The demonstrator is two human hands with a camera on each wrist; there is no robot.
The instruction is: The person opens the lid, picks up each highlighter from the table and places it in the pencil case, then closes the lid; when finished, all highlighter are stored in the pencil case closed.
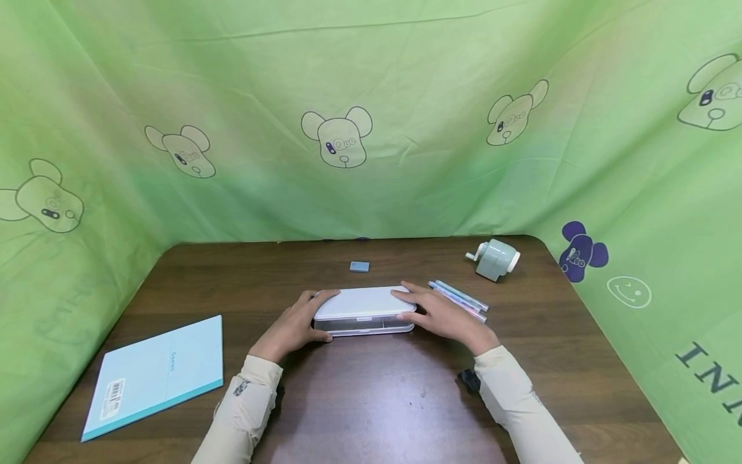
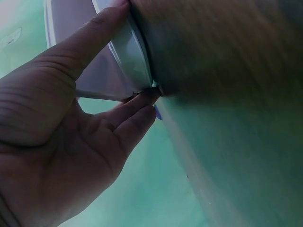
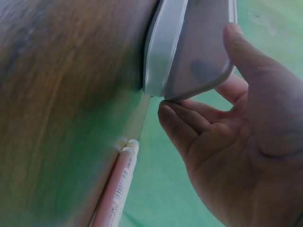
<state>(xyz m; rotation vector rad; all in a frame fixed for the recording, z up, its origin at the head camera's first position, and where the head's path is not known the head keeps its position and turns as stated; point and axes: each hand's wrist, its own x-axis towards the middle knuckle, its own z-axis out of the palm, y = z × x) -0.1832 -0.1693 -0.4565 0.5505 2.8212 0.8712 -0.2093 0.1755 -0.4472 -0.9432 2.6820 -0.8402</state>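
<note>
A white pencil box (image 1: 365, 303) lies in the middle of the table, its lid (image 3: 203, 52) tilted up a little from the base at the front. At its left end my left hand (image 1: 292, 325) grips the box, thumb low on the front edge and fingers toward the back. My right hand (image 1: 443, 312) holds the lid at the right end, the thumb on its front edge and fingers behind it. In the left wrist view, the left thumb (image 2: 85, 40) presses the base. Most of the box's inside is hidden.
Light-blue notebook (image 1: 162, 374) on the left of the dark wooden table (image 1: 377, 406). Behind the box lies a small blue eraser (image 1: 359, 266). Several pens (image 1: 460, 299) lie just right of it, near a crank pencil sharpener (image 1: 496, 259). A green curtain (image 1: 348, 200) borders the table.
</note>
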